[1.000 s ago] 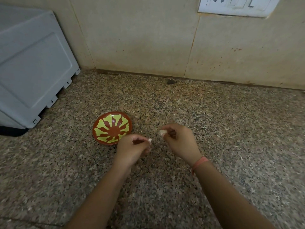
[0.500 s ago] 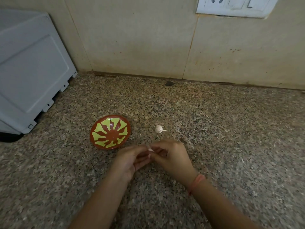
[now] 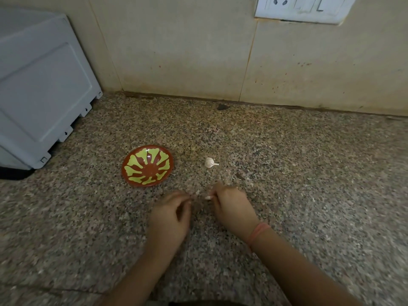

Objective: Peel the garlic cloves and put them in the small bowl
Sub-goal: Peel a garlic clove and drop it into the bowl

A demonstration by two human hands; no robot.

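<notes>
A small white garlic clove (image 3: 208,197) is being pinched at the fingers of the right hand (image 3: 231,208). The left hand (image 3: 170,217) is hovering just beside it, fingers curling and blurred, so whether they are grasping anything cannot be told. A garlic bulb (image 3: 210,162) is lying on the tabletop (image 3: 309,195) just beyond the right fingers, and the small bowl (image 3: 148,165) is sitting beyond the left fingers.

It was a kitchen: speckled granite counter (image 3: 309,173) lay beneath the fingers (image 3: 217,192), a stained tiled wall (image 3: 176,51) with a socket panel (image 3: 302,8) rose beyond them, and a grey appliance (image 3: 39,85) stood far to their left
</notes>
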